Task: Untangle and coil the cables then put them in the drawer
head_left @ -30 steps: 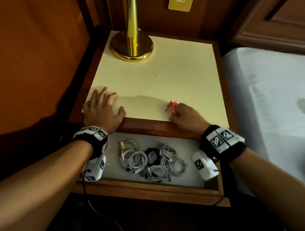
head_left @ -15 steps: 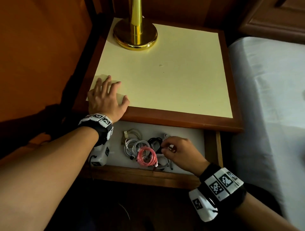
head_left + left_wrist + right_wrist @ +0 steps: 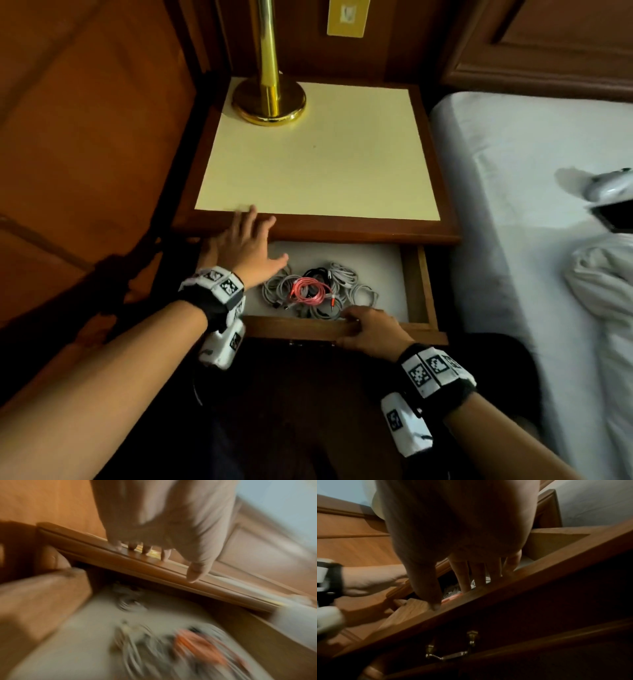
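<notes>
Head view, lower centre: the open drawer (image 3: 416,284) holds one pink cable coil (image 3: 307,291), one black coil (image 3: 317,273) and several grey coils (image 3: 342,274), too overlapped to count; no writing is legible anywhere. The right hand (image 3: 371,330) has its grip curled over the drawer's front edge. The left hand (image 3: 245,245) lies flat, fingers apart, on the bench (image 3: 318,161) edge, centre left.

Both forearms are bare, no sleeves showing. Each wrist carries a black band (image 3: 219,305) topped with white square tags printed in black block patterns; the right band (image 3: 442,380) looks the same. Under each wrist hangs a white, padded-looking box (image 3: 222,346), also tagged, perhaps with a thin dark cable trailing from the left one.
</notes>
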Tool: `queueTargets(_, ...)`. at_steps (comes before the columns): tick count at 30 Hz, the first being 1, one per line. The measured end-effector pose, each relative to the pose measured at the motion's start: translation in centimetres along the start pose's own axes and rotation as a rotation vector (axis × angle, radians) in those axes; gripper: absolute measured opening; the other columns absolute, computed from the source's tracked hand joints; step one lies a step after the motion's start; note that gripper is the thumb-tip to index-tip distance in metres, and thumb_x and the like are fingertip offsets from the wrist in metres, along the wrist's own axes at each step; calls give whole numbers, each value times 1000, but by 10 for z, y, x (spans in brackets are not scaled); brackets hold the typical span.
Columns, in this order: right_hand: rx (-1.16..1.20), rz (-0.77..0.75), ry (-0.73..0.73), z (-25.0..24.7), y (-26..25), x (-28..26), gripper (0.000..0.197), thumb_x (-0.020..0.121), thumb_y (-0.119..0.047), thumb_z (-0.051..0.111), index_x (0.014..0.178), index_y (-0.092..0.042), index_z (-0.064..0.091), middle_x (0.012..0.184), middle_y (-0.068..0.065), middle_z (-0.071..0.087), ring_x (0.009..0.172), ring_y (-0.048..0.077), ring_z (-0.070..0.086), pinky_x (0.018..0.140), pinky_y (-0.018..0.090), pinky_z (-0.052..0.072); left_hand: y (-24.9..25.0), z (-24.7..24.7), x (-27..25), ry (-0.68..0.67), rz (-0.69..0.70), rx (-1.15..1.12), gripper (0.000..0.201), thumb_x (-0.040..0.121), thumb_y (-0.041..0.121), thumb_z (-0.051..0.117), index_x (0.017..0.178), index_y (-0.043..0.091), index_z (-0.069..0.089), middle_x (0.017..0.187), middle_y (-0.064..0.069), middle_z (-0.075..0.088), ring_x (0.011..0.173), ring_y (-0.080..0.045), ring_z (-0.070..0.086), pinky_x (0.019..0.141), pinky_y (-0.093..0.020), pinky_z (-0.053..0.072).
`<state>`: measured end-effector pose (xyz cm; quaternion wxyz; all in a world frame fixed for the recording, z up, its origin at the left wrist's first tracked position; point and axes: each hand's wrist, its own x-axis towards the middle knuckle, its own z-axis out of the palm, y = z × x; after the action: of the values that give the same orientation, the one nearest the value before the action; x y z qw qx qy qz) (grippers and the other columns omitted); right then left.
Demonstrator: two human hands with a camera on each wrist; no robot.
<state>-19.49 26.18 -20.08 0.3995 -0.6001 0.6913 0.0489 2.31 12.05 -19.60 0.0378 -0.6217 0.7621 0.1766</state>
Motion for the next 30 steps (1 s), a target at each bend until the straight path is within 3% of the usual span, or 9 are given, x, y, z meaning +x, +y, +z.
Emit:
queueTargets(3,-105,19,32,3,-10,0,52,74,-38,73,123,-29,55,124,-3,57,119,21,52,104,43,32,23,22,-55,9,222,-60,50,81,52,63,125,33,51,153,3,22,141,-23,24,112,-43,25)
queueTargets(6,-231,-2,82,13,-16,1,44,77,-27,70,119,-24,56,125,-1,53,120,24,50,102,48,31,35,41,-83,-257,282,-5,34,90,33,60,120,19,53,128,-3,49,123,-26,46,94,-19,37)
queueTargets(9,-330,-43,129,15,-13,5,37,79,-19,64,115,-22,58,124,1,55,121,26,49,102,48,34,31,45,-82,-376,369,306,54,84,31,63,133,19,46,136,-7,48,124,-31,49,97,-40,42)
queueTargets(12,-436,-98,158,4,-9,9,39,77,-27,68,114,-23,58,125,2,53,122,26,45,100,46,36,30,35,-72,-317,434,434,34,81,26,63,114,18,61,116,-7,62,108,-30,61,86,-38,49)
queueTargets(14,-505,-133,258,-6,-3,12,53,76,-37,69,123,-22,52,130,4,43,123,28,39,98,45,36,31,32,-63,-213,484,508,38,82,23,63,119,17,59,131,-9,53,125,-31,48,100,-44,41)
queueTargets(18,-551,-99,462,-38,9,30,98,66,-48,79,144,-23,26,150,14,17,135,36,22,107,52,27,30,17,-25,44,420,463,100,76,10,72,152,28,9,159,-7,-17,147,-34,-5,114,-57,11)
queueTargets(23,-527,-78,439,-80,9,80,141,53,-55,86,152,-27,-11,159,8,-18,147,38,-10,115,57,12,24,-3,40,-62,231,456,160,38,64,86,147,24,-24,152,-12,-36,144,-39,-19,116,-53,1)
queueTargets(26,-508,-56,446,-98,12,105,143,49,-61,85,147,-42,-17,160,2,-19,146,37,-13,114,59,9,23,-6,70,-95,196,375,151,47,58,86,144,37,-28,152,-3,-38,142,-37,-26,113,-61,0)
queueTargets(30,-535,-56,565,-90,12,119,122,70,-45,77,146,-45,-19,161,2,-16,146,39,-10,113,62,11,23,7,76,76,200,377,113,82,22,67,144,43,-25,157,-2,-29,145,-35,-18,115,-59,5)
